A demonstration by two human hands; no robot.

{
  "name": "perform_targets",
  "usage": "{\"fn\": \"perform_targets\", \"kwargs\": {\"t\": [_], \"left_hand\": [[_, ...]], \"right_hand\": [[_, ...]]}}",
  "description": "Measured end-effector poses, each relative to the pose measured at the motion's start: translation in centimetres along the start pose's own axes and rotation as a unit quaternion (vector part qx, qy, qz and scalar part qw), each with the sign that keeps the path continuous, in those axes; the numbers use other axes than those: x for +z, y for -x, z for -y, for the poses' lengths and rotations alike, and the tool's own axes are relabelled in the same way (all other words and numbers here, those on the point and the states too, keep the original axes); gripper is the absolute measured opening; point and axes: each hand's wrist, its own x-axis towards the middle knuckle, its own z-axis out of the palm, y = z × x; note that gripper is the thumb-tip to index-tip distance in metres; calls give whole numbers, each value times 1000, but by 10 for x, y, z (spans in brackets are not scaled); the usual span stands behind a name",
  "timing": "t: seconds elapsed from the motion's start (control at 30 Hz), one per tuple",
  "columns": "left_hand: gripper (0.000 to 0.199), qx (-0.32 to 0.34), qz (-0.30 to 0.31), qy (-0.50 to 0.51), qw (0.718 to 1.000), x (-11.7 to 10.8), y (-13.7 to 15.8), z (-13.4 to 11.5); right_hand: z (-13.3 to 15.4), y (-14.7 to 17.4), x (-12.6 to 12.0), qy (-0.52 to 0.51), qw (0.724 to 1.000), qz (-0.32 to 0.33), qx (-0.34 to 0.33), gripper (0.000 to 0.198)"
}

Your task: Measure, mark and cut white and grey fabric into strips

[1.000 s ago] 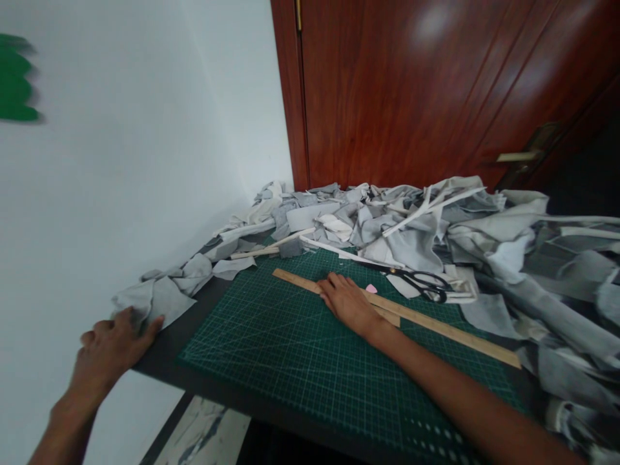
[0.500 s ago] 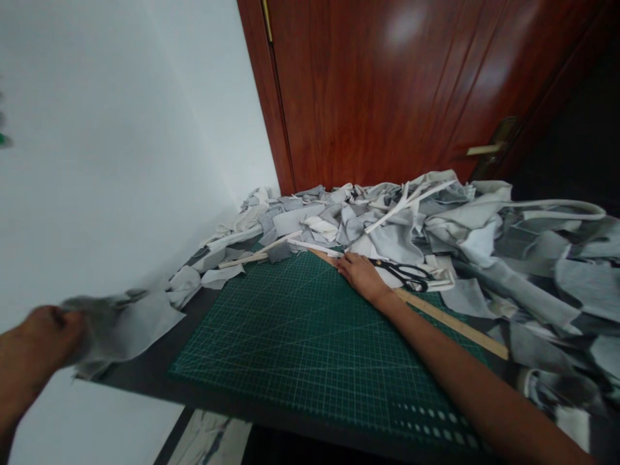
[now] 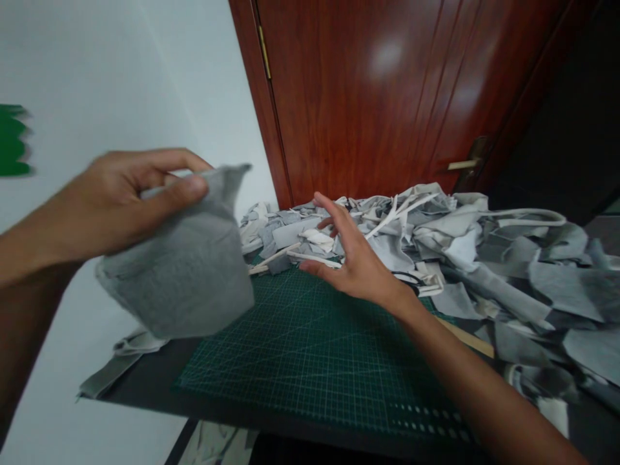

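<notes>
One grey fabric piece point(image 3: 194, 271) is hanging near the left end of the worktop point(image 3: 155, 381), the left hand point(image 3: 116, 194) pinching its top edge, seemingly so it drapes freely; the right hand point(image 3: 356, 261) is hovering open, holding nothing, above the cutting mat point(image 3: 300, 349).

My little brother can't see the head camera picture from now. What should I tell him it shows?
A person's left hand holds up gray fabric, while the right hand is open and empty above a green gridded mat. Behind are heaped fabric scraps and a reddish-brown door.
</notes>
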Motion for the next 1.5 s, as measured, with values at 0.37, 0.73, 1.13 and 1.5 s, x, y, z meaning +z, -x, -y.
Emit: {"fn": "perform_targets", "kwargs": {"t": [0.37,0.73,1.13,1.5], "left_hand": [[24,148,271,12,951,62,-9,-28],[29,247,116,-102,956,136,82,16],[28,143,300,94,938,198,172,26],[53,141,222,-10,965,284,167,45]], "right_hand": [[-10,-3,5,-66,995,-14,70,11],[-10,74,-17,121,982,145,-2,24],[12,172,-22,23,916,373,147,17],[-35,152,15,107,919,372,72,49]]}}
